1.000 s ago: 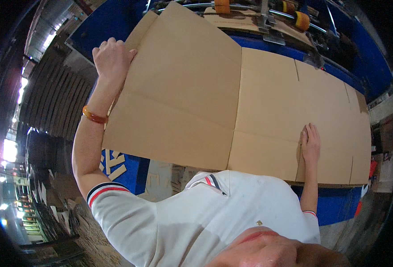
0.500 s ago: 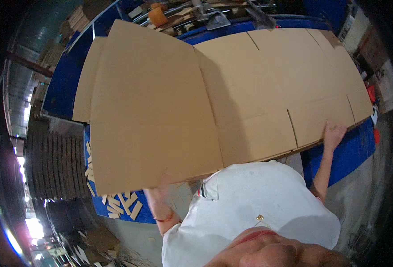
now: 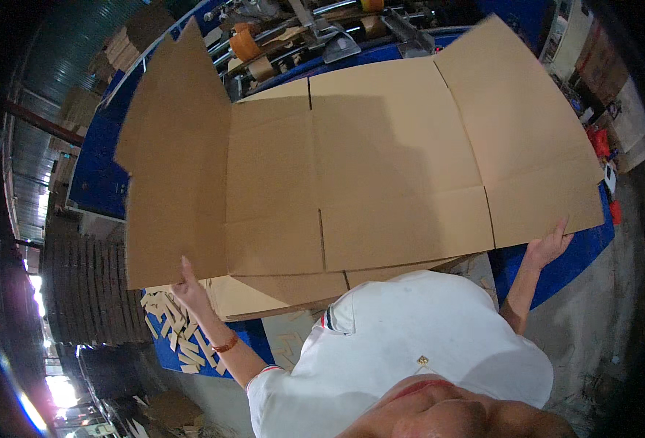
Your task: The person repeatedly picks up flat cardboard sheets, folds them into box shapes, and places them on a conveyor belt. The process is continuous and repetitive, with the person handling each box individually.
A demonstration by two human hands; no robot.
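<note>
Big flat corrugated box blank lies spread over the blue machine tabletop, creases and flap slots facing up. Left hand is at the near lower corner of the left end panel; fingers point up against the board edge, thumb side hidden, so I can't tell if it pinches the sheet or just pushes on it. That panel stands tilted up along its crease, while the middle panels lie flat, so the hand looks to be what props it. Right hand is at the near edge of the right end panel, fingers spread over the top face, thumb seemingly under: a loose clamp on the board edge, not a fist. Hands sit at opposite ends, well apart, probably because a sheet this wide flexes and needs control at both ends. A second cardboard sheet shows beneath the near edge, sticking out toward the person's white polo shirt. Orange bracelet on the left wrist. Behind the blank: machine rollers with an orange wheel. Cardboard offcut strips are scattered low on the left, and stacked cardboard stands further left.
</note>
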